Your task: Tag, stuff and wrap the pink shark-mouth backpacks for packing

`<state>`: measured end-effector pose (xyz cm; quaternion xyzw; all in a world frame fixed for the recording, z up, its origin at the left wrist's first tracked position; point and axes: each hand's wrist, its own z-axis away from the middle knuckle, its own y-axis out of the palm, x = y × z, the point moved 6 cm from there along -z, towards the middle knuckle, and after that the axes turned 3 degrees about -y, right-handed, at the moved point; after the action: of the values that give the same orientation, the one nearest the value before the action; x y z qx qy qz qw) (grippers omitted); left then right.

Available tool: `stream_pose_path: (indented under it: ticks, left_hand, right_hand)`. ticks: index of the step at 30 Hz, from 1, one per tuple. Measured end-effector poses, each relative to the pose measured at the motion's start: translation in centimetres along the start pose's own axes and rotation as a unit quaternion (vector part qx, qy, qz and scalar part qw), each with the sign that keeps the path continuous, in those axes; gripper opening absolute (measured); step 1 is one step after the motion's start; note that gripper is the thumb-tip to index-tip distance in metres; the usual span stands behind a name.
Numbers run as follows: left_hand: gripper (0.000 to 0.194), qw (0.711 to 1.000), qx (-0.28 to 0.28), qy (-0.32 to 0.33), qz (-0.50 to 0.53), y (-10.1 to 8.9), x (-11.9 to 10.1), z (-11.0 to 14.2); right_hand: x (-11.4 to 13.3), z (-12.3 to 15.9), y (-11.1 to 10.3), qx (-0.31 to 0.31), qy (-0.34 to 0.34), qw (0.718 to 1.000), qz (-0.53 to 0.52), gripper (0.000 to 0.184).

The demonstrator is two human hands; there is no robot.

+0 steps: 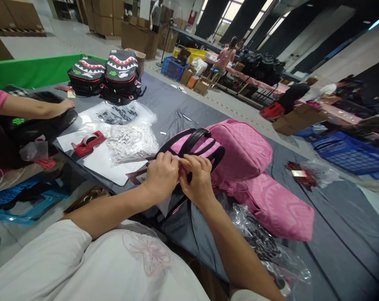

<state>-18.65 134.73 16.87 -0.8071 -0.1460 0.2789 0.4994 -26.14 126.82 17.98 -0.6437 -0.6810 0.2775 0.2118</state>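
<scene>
A pink backpack (239,154) with black straps lies on the grey table (333,217) in front of me. My left hand (161,173) and my right hand (199,179) meet at its near edge, beside the black handle (192,140). Both are closed in a pinch. Between the fingertips shows a small white piece, too small to name. A second pink backpack (277,207) lies flat under and to the right of the first.
Clear plastic bags (129,142) and white sheets lie to the left with a red tape dispenser (89,143). Two black shark-mouth backpacks (114,75) stand at the far end. A co-worker's arm (32,108) rests on a black bag. Crinkled plastic (264,242) lies near my right arm.
</scene>
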Motion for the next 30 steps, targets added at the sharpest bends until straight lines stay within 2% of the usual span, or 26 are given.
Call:
stream_pose_path:
  ticks: [5, 9, 13, 16, 18, 19, 21, 23, 24, 26, 30]
  left_hand:
    - [0.029, 0.999, 0.016, 0.009, -0.03, 0.7, -0.8, 0.2]
    - [0.028, 0.999, 0.014, 0.015, -0.025, 1.2, -1.3, 0.3]
    - [0.028, 1.0, 0.013, 0.018, -0.004, 0.7, -1.1, 0.6]
    - [0.023, 0.992, -0.035, 0.013, 0.119, -0.5, 0.6, 0.4]
    - [0.024, 0.961, -0.053, -0.029, 0.268, -0.5, 2.7, -0.2]
    - [0.024, 0.935, -0.034, -0.061, 0.346, 0.2, 3.7, -0.6]
    - [0.023, 0.873, 0.039, -0.124, 0.47, 2.4, 5.1, -1.4]
    - [0.023, 0.829, 0.093, -0.156, 0.529, 4.2, 5.6, -2.2]
    - [0.025, 0.823, 0.102, -0.161, 0.535, 4.7, 5.7, -2.6]
    - [0.03, 0.83, 0.123, -0.158, 0.52, 5.0, 5.4, -3.2]
    - [0.035, 0.829, 0.199, -0.187, 0.488, 4.8, 4.6, -3.9]
  right_hand:
    - [0.2, 0.1, -0.6, -0.024, -0.015, 1.0, -0.004, 0.044]
    - [0.7, 0.2, -1.1, 0.006, -0.052, 0.997, 0.063, 0.037]
    - [0.7, 0.4, -1.4, 0.032, -0.074, 0.991, 0.104, 0.035]
    - [0.6, 0.8, -1.6, 0.022, -0.075, 0.992, 0.099, 0.037]
    - [0.4, 1.1, -1.6, 0.014, -0.073, 0.994, 0.082, 0.039]
    - [0.3, 1.2, -1.6, 0.011, -0.072, 0.994, 0.076, 0.04]
    - [0.1, 1.5, -1.5, 0.011, -0.068, 0.995, 0.066, 0.043]
    - [-0.2, 1.7, -1.4, 0.014, -0.063, 0.996, 0.06, 0.045]
    - [-0.3, 1.7, -1.4, 0.015, -0.062, 0.996, 0.057, 0.046]
    - [-0.4, 1.9, -1.4, 0.011, -0.062, 0.997, 0.053, 0.048]
    - [-0.5, 2.0, -1.6, -0.001, -0.066, 0.997, 0.047, 0.051]
